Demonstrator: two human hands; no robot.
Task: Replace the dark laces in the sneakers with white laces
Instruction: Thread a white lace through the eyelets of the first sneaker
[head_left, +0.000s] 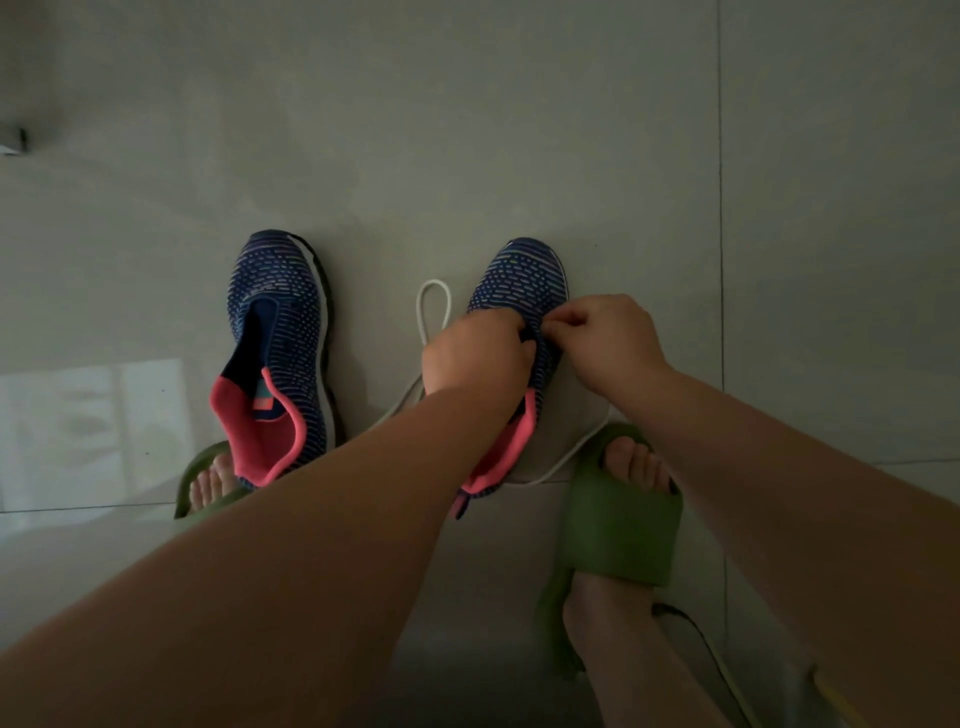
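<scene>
Two blue knit sneakers with pink collars stand on the tiled floor, toes pointing away. The left sneaker (283, 332) has no lace and gapes open. Both hands work over the eyelet area of the right sneaker (524, 283). My left hand (475, 353) is curled over its tongue and hides what it holds. My right hand (605, 338) pinches something small at the shoe's right edge, most likely the white lace (434, 306). That lace loops out to the left of the shoe and trails round its right side to the heel.
My feet in green slides sit close behind the shoes, the left slide (200, 480) by the left sneaker's heel and the right slide (618, 525) behind the right one. A dark cord (701, 642) lies at the lower right. A small object (13, 140) sits at the far left edge.
</scene>
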